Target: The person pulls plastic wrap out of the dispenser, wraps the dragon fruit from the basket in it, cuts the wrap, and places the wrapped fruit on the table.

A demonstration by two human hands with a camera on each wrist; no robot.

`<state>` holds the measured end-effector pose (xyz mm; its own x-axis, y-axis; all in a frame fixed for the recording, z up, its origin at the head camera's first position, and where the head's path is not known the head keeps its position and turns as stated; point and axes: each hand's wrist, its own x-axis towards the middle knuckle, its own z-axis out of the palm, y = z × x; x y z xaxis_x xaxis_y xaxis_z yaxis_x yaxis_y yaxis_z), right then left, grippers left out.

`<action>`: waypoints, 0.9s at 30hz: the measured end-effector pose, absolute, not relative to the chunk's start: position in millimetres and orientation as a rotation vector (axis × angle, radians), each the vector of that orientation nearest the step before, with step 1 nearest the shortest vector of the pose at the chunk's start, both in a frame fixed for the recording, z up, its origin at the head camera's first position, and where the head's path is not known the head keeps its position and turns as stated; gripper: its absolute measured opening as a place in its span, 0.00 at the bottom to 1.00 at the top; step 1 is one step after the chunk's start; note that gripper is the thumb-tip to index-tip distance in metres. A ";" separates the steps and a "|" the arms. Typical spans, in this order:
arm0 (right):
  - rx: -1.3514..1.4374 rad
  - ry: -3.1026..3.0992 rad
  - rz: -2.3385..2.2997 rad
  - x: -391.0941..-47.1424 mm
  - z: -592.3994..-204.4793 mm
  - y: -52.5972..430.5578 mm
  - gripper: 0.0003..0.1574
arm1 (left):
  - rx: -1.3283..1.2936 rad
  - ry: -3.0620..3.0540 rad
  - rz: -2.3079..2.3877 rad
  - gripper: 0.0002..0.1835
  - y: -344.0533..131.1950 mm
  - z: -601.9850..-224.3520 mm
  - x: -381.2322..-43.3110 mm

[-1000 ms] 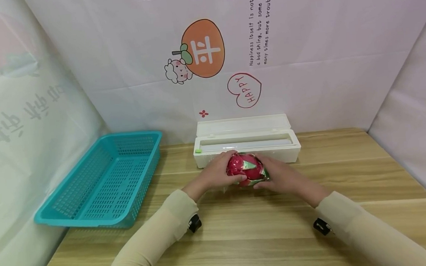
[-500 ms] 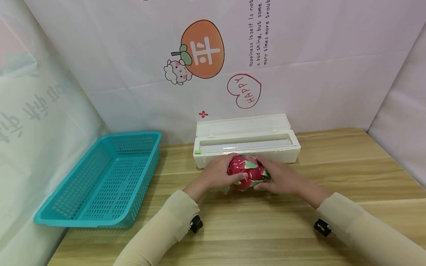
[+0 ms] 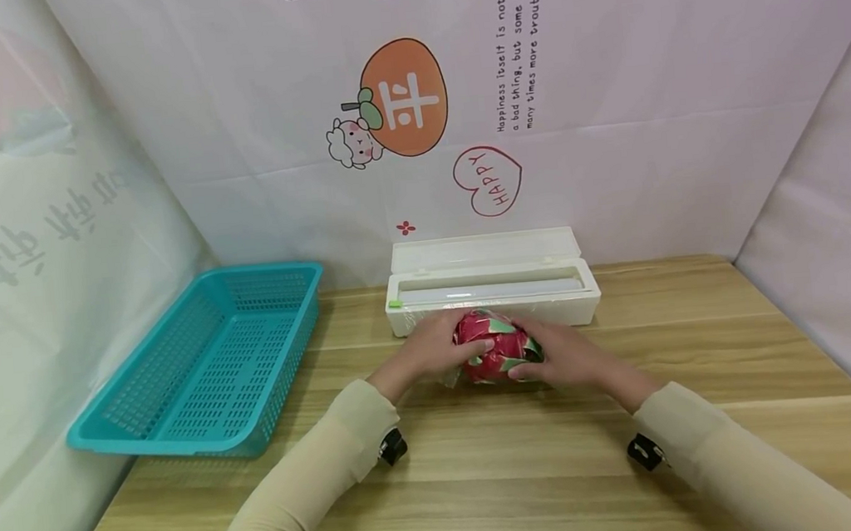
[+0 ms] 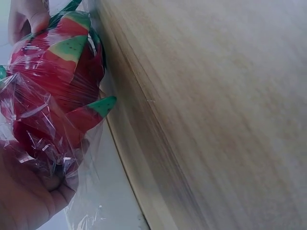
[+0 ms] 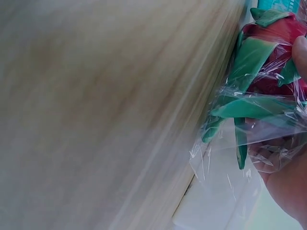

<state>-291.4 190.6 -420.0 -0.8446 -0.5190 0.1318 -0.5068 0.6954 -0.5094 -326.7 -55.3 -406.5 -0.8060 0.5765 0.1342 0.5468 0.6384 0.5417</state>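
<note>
gripping dragon fruit [image 3: 505, 345], left hand [image 3: 435, 346] and right hand [image 3: 563, 352] sit beside the box [image 3: 567, 310] edge.

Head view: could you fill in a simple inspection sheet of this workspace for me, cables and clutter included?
Surface: wooden table, light brown with visible grain.
Job's things: red dragon fruit with green tips, real or toy unclear, clear film over it; white box behind, lid raised.
Clutter: nothing seen; a teal basket stands at left.
Hands: left hand and right hand hold the fruit from opposite sides.
Cables: nothing seen.
Surroundings: printed white backdrop behind the box.
</note>
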 end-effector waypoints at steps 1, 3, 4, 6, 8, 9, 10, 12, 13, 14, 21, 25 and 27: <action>-0.870 2.867 -0.856 -291.3 -420.3 190.6 0.55 | 0.950 2.792 0.908 0.34 -55.5 -406.7 -326.4; -0.873 2.854 -0.869 -291.4 -421.3 190.7 0.54 | 0.939 2.779 0.926 0.34 -55.9 -406.8 -325.6; -0.873 2.849 -0.873 -291.3 -421.6 190.8 0.54 | 0.939 2.777 0.927 0.34 -56.1 -406.8 -325.2; -0.877 2.847 -0.873 -291.2 -422.3 191.1 0.54 | 0.944 2.779 0.921 0.35 -56.4 -407.0 -324.3; -0.881 2.848 -0.867 -291.0 -422.5 191.2 0.55 | 0.950 2.790 0.902 0.35 -56.6 -407.5 -323.8; -0.883 2.850 -0.862 -290.9 -422.5 191.3 0.55 | 0.951 2.799 0.889 0.36 -56.6 -407.9 -323.7; -0.887 2.854 -0.852 -291.0 -422.5 191.2 0.56 | 0.948 2.808 0.875 0.36 -56.4 -408.3 -323.5; -0.884 2.859 -0.836 -290.6 -422.1 191.0 0.57 | 0.933 2.835 0.835 0.37 -56.3 -409.1 -323.0; -0.879 2.862 -0.829 -290.4 -421.5 190.6 0.57 | 0.923 2.851 0.811 0.38 -56.4 -409.6 -323.0; -0.871 2.866 -0.821 -290.0 -420.8 190.2 0.57 | 0.916 2.868 0.785 0.40 -56.5 -410.1 -323.1; -0.838 2.893 -0.770 -288.6 -418.3 189.4 0.59 | 0.887 2.903 0.722 0.43 -56.7 -411.2 -323.7; -0.847 2.884 -0.782 -289.2 -418.4 189.0 0.60 | 0.889 2.888 0.745 0.44 -57.0 -409.9 -323.4; -0.847 2.885 -0.778 -289.5 -418.5 188.9 0.61 | 0.896 2.886 0.746 0.44 -57.3 -409.5 -323.8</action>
